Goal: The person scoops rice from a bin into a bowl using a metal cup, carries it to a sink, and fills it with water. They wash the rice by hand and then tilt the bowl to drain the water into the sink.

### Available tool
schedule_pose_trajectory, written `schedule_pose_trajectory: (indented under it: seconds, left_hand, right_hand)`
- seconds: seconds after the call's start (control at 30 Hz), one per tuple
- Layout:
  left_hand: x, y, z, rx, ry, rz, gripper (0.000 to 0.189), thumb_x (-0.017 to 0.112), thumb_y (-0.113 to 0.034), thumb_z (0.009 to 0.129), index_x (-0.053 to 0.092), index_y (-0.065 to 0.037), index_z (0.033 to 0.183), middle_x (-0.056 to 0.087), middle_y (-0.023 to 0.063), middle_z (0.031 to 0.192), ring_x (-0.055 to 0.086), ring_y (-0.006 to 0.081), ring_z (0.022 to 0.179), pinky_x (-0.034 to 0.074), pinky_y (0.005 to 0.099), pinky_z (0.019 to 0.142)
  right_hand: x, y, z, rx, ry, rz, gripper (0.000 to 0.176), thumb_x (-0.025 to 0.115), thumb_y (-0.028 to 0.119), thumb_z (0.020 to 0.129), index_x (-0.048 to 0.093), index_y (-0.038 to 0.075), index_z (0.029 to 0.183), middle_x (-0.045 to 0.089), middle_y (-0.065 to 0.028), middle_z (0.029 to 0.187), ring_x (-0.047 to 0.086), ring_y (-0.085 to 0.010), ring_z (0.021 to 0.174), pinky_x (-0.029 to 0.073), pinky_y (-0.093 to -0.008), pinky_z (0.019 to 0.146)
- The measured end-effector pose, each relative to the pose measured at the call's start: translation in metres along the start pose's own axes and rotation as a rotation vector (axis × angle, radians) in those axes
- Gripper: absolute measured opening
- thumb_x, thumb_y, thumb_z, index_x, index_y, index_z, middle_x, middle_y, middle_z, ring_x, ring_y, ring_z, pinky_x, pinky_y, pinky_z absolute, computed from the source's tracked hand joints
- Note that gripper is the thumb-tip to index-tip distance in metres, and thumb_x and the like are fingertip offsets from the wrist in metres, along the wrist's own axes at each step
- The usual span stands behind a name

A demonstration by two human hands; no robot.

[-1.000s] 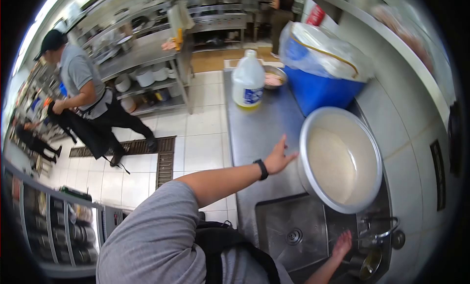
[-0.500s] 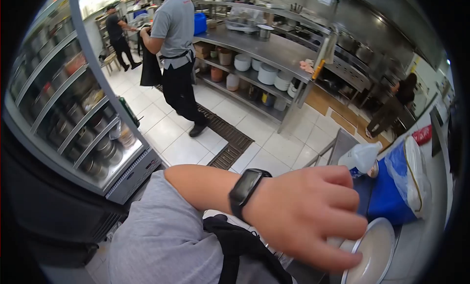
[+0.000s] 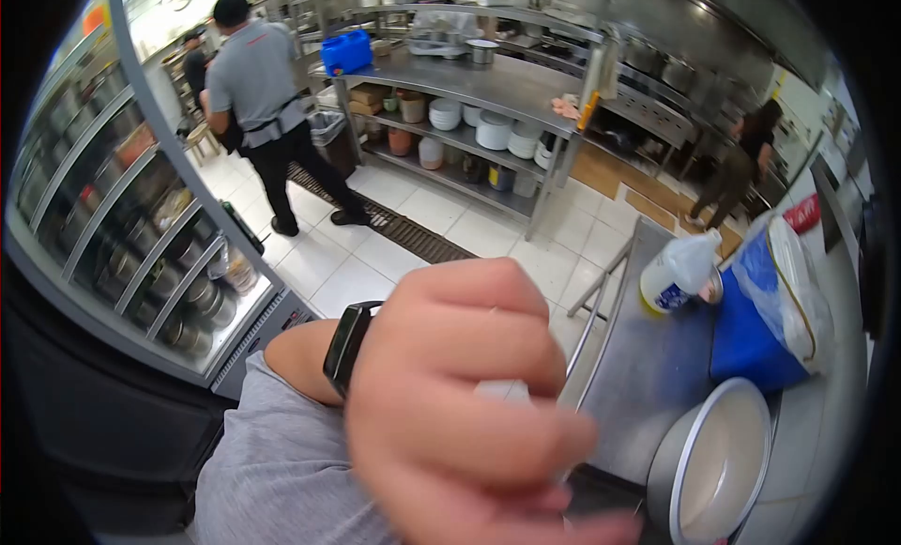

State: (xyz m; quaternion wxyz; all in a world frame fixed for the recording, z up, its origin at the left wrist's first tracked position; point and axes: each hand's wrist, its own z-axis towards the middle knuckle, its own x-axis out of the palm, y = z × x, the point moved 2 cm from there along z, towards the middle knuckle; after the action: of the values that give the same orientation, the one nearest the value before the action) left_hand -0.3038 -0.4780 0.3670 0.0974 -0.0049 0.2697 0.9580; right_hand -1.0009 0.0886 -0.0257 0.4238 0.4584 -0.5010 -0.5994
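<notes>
My left hand point(image 3: 460, 395) is raised close to the camera, with its back toward me and a black watch point(image 3: 347, 348) on the wrist. Its fingers are curled in, and the lower part is smeared by motion. A small whitish patch point(image 3: 507, 391) shows between the fingers, but I cannot make out what it is. To the right of the hand, a large white bowl point(image 3: 664, 470) stands tilted in view at the end of a steel counter point(image 3: 648, 376). My right hand is not in view.
A plastic jug point(image 3: 678, 271) and a blue container with a plastic bag point(image 3: 751, 343) stand on the counter. A glass-door fridge point(image 3: 253, 343) is at left. A person in grey point(image 3: 253, 76) walks beyond; another person point(image 3: 751, 160) stands near the stoves. Steel shelving point(image 3: 450, 174) holds bowls.
My left hand has moved left and nearer to the camera, uncovering the bowl and counter. The view has shifted slightly. The person in grey has walked left, farther away.
</notes>
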Motion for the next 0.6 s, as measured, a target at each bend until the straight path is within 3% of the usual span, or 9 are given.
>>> schedule_pose_trajectory:
  seconds: [0.13, 0.17, 0.23, 0.27, 0.33, 0.4, 0.47, 0.5, 0.6]
  left_hand:
    - [0.041, -0.021, -0.001, -0.017, 0.147, 0.007, 0.012, 0.059, -0.016, 0.09, 0.069, -0.017, 0.096, 0.056, -0.0016, 0.068, 0.048, 0.0123, 0.052, 0.034, 0.0258, 0.042]
    - [0.063, -0.034, 0.002, -0.155, -0.035, 0.041, 0.012, 0.062, -0.02, 0.087, 0.07, -0.016, 0.095, 0.056, -0.0015, 0.067, 0.047, 0.0132, 0.052, 0.034, 0.0259, 0.041]
    - [0.049, -0.022, 0.012, -0.225, 0.495, -0.268, 0.036, 0.076, -0.04, 0.072, 0.069, -0.014, 0.097, 0.057, -0.0011, 0.067, 0.048, 0.0151, 0.052, 0.038, 0.0257, 0.042]
    - [0.067, -0.022, 0.007, -0.223, 0.456, -0.338, 0.036, 0.076, -0.04, 0.072, 0.069, -0.014, 0.097, 0.057, -0.0011, 0.067, 0.048, 0.0151, 0.052, 0.038, 0.0257, 0.042]
    - [0.107, -0.021, 0.002, -0.293, 0.423, -0.52, 0.029, 0.072, -0.034, 0.075, 0.068, -0.015, 0.096, 0.056, -0.0014, 0.071, 0.049, 0.0139, 0.055, 0.038, 0.0266, 0.046]
    - [0.146, -0.018, 0.001, -0.343, 0.412, -0.69, 0.021, 0.069, -0.028, 0.078, 0.067, -0.016, 0.095, 0.056, -0.0018, 0.076, 0.049, 0.0128, 0.058, 0.038, 0.0275, 0.05]
    - [0.186, -0.016, -0.002, -0.377, 0.407, -0.878, 0.014, 0.066, -0.022, 0.082, 0.066, -0.017, 0.094, 0.056, -0.0021, 0.08, 0.05, 0.0116, 0.061, 0.039, 0.0284, 0.054]
    - [0.216, -0.019, -0.01, -0.258, 0.463, -0.9, 0.027, 0.07, -0.022, 0.07, 0.066, -0.018, 0.097, 0.056, -0.0029, 0.079, 0.051, 0.0102, 0.06, 0.038, 0.028, 0.052]
    - [0.328, -0.042, -0.077, -0.276, 0.739, -1.233, 0.041, 0.067, -0.019, 0.074, 0.059, -0.012, 0.114, 0.062, 0.0069, 0.09, 0.062, 0.0338, 0.076, 0.049, 0.0431, 0.065]
  right_hand:
    - [0.022, 0.02, -0.041, 0.172, 0.376, 0.198, 0.032, 0.061, 0.027, 0.084, 0.06, 0.012, 0.112, 0.06, -0.0156, 0.113, 0.058, -0.0329, 0.106, 0.049, -0.0434, 0.091]
    - [0.032, 0.011, -0.053, -0.014, 0.361, 0.179, 0.026, 0.052, 0.02, 0.092, 0.065, 0.003, 0.107, 0.064, -0.0079, 0.094, 0.059, -0.0204, 0.085, 0.051, -0.037, 0.074]
    - [0.059, 0.046, -0.112, 0.023, 0.15, 0.204, 0.034, 0.053, 0.023, 0.093, 0.055, -0.002, 0.117, 0.06, -0.0163, 0.116, 0.058, -0.0268, 0.102, 0.047, -0.0454, 0.091]
    - [0.057, 0.028, -0.113, -0.197, -0.138, -0.179, 0.036, 0.053, 0.02, 0.095, 0.052, -0.003, 0.122, 0.058, -0.0175, 0.122, 0.057, -0.0278, 0.109, 0.046, -0.0435, 0.095]
    - [0.08, 0.032, -0.181, -0.45, 0.057, -0.309, 0.049, 0.046, 0.022, 0.1, 0.034, 0.002, 0.144, 0.044, -0.0163, 0.14, 0.038, -0.0314, 0.133, 0.028, -0.0438, 0.112]
    - [0.095, 0.048, -0.238, -0.545, 0.315, -0.884, 0.036, 0.053, 0.023, 0.097, 0.053, 0.006, 0.128, 0.046, -0.0148, 0.139, 0.034, -0.0365, 0.136, 0.025, -0.0462, 0.112]
    - [0.117, 0.083, -0.291, -0.722, 0.237, -1.104, 0.049, 0.068, 0.025, 0.085, 0.051, 0.012, 0.129, 0.046, -0.0108, 0.137, 0.032, -0.0381, 0.136, 0.025, -0.0582, 0.108]
    - [0.12, 0.094, -0.298, -0.667, 0.214, -1.138, 0.052, 0.069, 0.033, 0.083, 0.051, 0.014, 0.128, 0.048, -0.0091, 0.134, 0.032, -0.0365, 0.137, 0.023, -0.0629, 0.106]
    - [0.128, 0.104, -0.3, -0.531, 0.175, -1.236, 0.047, 0.066, 0.041, 0.083, 0.054, 0.015, 0.12, 0.052, -0.0052, 0.131, 0.035, -0.0315, 0.136, 0.027, -0.062, 0.105]
